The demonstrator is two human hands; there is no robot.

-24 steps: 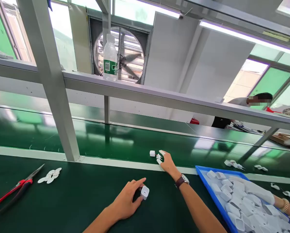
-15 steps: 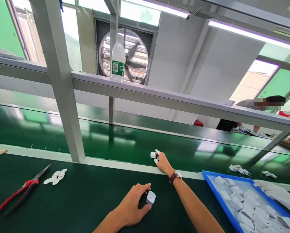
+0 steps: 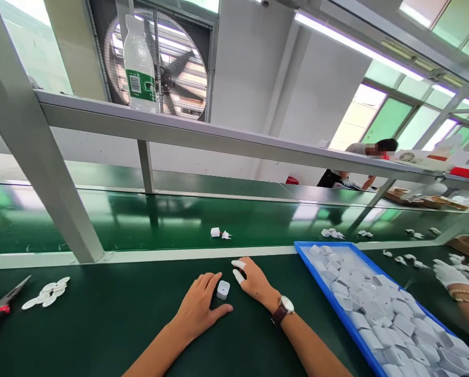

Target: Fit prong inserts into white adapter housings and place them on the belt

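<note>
Resting hands: left hand (image 3: 198,309) and right hand (image 3: 254,283) lie on the green bench (image 3: 101,324), either side of one white charger block (image 3: 223,289).
Charger block: small, white, cube-shaped with rounded corners, a dark slot on its upward face; it stands on the bench between both hands.
Left grip: loosely open, fingers curved beside the block, thumb below it; contact cannot be told.
Right grip: open, holding nothing, white finger cots (image 3: 238,270) on two fingertips.
Nearby: blue tray (image 3: 328,309) of white parts to the right.
</note>
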